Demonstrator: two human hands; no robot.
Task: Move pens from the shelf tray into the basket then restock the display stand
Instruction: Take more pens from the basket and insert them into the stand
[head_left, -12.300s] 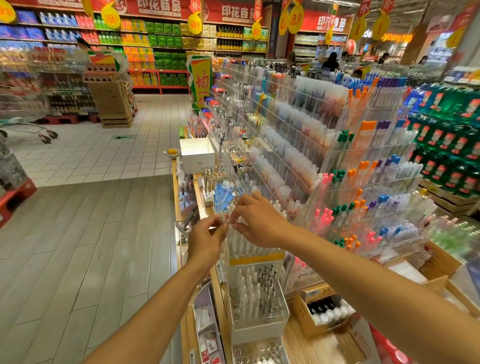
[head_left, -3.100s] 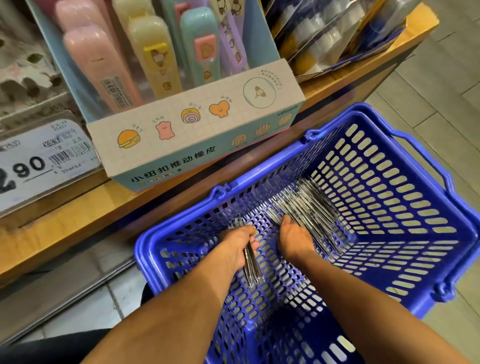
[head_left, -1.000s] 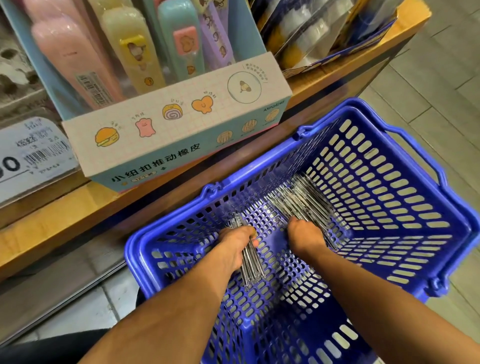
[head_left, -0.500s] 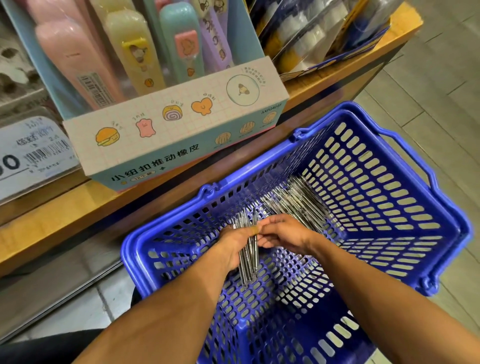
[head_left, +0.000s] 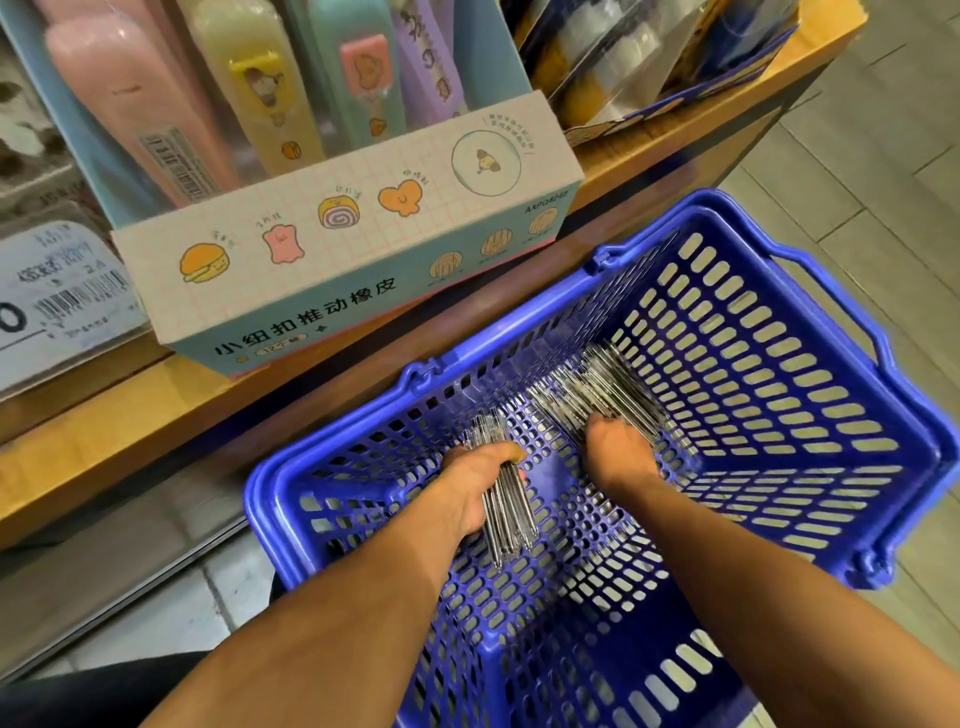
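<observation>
A blue perforated plastic basket (head_left: 810, 467) stands on the floor below a wooden shelf. On its bottom lies a pile of clear pens (head_left: 602, 389). My left hand (head_left: 478, 483) is shut around a bundle of pens (head_left: 506, 512) that stick out above and below my fist. My right hand (head_left: 615, 452) reaches down onto the near end of the pile, fingers curled among the pens; whether it grips any I cannot tell. The display stand and shelf tray are out of view.
The wooden shelf edge (head_left: 156, 415) runs just above the basket. On it sits a pastel eraser display box (head_left: 353, 244), a price tag (head_left: 57, 306) at its left and packaged goods (head_left: 649, 57) at its right. Grey floor tiles (head_left: 883, 156) lie to the right.
Half a second ago my right hand was at the bundle in my left hand; it has gone back right to the pile. My left hand keeps its bundle, barely moved.
</observation>
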